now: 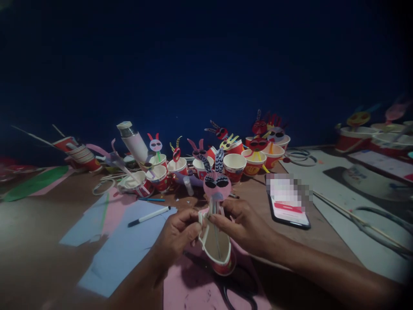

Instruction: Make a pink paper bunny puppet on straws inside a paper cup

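Note:
Between my hands a red paper cup (226, 268) leans with its open mouth toward me. My left hand (179, 234) pinches the cup's left rim. With thumb and fingers closed, my right hand (241, 221) grips the strip below a pink paper face (217, 188), against the far rim. The face has black eye shapes and two tall black-patterned feelers. A thin stick runs down inside the cup. Under the cup lie pink paper (180, 288) and dark-handled scissors (240, 297), partly in shadow.
Several paper cups (235, 168) with paper faces stand behind my hands. A phone (287, 200) lies to the right. Blue paper (122, 245) with a white marker (150, 216) is on the left. A white bottle (134, 144) and stacked cups (80, 155) stand at the back left.

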{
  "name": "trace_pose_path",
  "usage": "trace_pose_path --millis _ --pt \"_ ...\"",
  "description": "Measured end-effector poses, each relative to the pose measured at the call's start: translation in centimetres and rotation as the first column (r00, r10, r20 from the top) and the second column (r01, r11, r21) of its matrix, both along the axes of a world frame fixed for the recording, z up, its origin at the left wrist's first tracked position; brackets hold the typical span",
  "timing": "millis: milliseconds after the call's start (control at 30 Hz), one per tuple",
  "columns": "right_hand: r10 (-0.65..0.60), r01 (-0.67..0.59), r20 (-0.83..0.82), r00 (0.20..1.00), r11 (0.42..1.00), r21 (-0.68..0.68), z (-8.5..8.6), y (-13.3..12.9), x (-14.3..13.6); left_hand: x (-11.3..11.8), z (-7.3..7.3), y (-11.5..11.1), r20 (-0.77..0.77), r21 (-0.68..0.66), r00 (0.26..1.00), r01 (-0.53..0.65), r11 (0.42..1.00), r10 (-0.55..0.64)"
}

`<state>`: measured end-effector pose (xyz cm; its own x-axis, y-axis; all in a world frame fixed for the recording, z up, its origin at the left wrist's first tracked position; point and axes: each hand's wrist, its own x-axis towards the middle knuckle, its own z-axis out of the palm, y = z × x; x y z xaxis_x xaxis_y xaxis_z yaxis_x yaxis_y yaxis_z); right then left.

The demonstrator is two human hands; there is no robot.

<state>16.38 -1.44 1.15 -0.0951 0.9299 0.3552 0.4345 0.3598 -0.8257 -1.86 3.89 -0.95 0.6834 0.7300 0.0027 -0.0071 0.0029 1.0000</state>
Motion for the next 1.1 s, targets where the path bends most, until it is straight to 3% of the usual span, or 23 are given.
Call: trace_pose_path --millis 167,300,433,667,800,933,1100 --pt "0.052 -0.076 -0.177 0.983 0.989 -0.131 -0.1 0.5 0.1 0.5 0.0 -0.1 0.011 0.031 0.993 -0.115 0.993 0.114" --pt "0.08 -0.124 -0.299 0.951 0.983 -0.133 -0.2 0.7 0.1 0.9 0.4 -0.5 0.035 0.101 0.982 -0.188 0.977 0.186" --pt "0.098 -0.136 -0.289 0.952 0.984 -0.113 -0.5 0.7 0.0 1.1 0.3 -0.8 -0.011 0.118 0.981 -0.193 0.974 0.196" --pt "0.081 -0.154 -0.347 0.934 0.97 -0.19 -1.8 0.8 0.1 1.3 0.3 -0.5 -0.034 0.035 0.984 -0.171 0.985 0.173" --pt "0.055 -0.124 -0.321 0.946 0.972 -0.198 -1.6 0.8 0.1 1.4 0.5 -0.6 -0.041 0.032 0.982 -0.186 0.982 0.187" --pt "0.056 -0.118 -0.332 0.942 0.979 -0.169 -0.9 0.8 0.0 1.6 0.6 -1.1 -0.021 0.046 0.973 -0.23 0.972 0.231" --pt "0.038 -0.118 -0.362 0.931 0.973 -0.199 -1.3 0.9 0.0 2.1 -0.1 -1.5 0.045 0.109 0.951 -0.309 0.945 0.306"
